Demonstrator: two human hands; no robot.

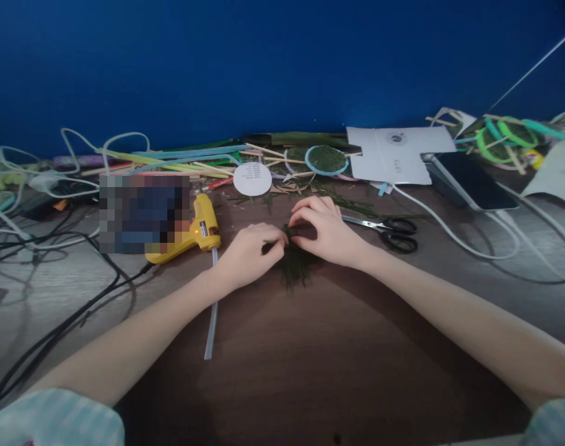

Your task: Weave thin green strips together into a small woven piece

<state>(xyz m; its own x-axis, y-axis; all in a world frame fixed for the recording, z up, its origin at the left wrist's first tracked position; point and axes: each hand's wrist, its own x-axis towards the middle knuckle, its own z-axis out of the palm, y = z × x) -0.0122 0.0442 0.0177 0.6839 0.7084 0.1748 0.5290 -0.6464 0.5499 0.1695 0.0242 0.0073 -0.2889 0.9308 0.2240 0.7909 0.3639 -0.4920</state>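
A dark green bundle of thin leaf strips lies on the brown table, fanning out toward me. My left hand is closed in a pinch on the bundle's left side near its top. My right hand curls over the top of the bundle, fingers bent and pressing on it. The two hands almost meet above the bundle. What lies under my fingers is hidden.
A yellow glue gun with a glue stick lies left of my hands. Black-handled scissors lie to the right. Behind are a white paper disc, green hoops, coloured strips, white paper, a phone and cables.
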